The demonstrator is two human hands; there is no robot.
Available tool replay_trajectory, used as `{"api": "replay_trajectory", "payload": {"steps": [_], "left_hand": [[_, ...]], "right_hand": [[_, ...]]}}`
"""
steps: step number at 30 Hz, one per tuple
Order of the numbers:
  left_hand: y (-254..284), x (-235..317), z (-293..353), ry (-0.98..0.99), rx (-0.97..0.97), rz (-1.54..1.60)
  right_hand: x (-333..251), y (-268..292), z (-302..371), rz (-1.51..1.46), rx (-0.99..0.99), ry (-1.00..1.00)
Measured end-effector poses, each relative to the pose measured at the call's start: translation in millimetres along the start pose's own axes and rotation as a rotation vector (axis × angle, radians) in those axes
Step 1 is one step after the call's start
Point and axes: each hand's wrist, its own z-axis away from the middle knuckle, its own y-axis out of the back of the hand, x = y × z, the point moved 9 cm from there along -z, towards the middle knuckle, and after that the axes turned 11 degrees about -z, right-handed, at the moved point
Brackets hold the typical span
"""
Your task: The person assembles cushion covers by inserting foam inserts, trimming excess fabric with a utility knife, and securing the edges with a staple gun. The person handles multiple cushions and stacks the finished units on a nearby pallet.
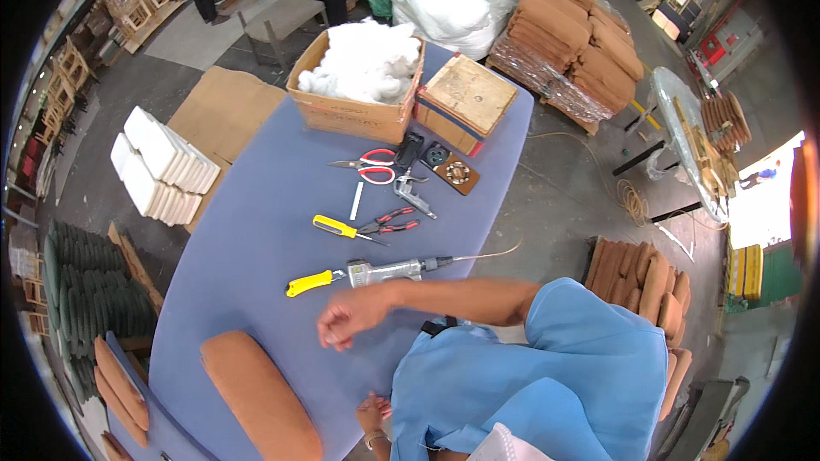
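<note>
My right hand (352, 317) is held over the blue-grey table (248, 248), its fingers curled in and nothing visible in them. Just beyond it lie a yellow-handled utility knife (309, 283) and a silver power screwdriver (386, 271) with a thin hose or cord. Low at the table's near edge, beside my blue shirt, is my left hand (372, 414) with a band at the wrist. Its fingers are bent together, and what they may hold is hidden. A brown padded cushion (260, 394) rests on the table to the left of both hands.
Farther up the table lie a yellow screwdriver (335, 225), pliers (389, 222), red-handled scissors (374, 166) and an air blow gun (413, 195). A carton (359, 116) of white stuffing and a wooden-topped box (468, 96) stand at the far end. Brown cushions (639, 282) are stacked behind me.
</note>
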Motion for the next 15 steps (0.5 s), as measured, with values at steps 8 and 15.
{"api": "replay_trajectory", "payload": {"steps": [8,15], "left_hand": [[10.6,-13.5,-4.5,0.073,-0.052,0.031],[7.5,-19.5,-14.4,0.06,-0.095,0.069]], "right_hand": [[-318.2,-117.5,221.2,0.618,0.12,1.239],[-336.9,-220.6,288.5,1.455,0.539,1.489]]}}
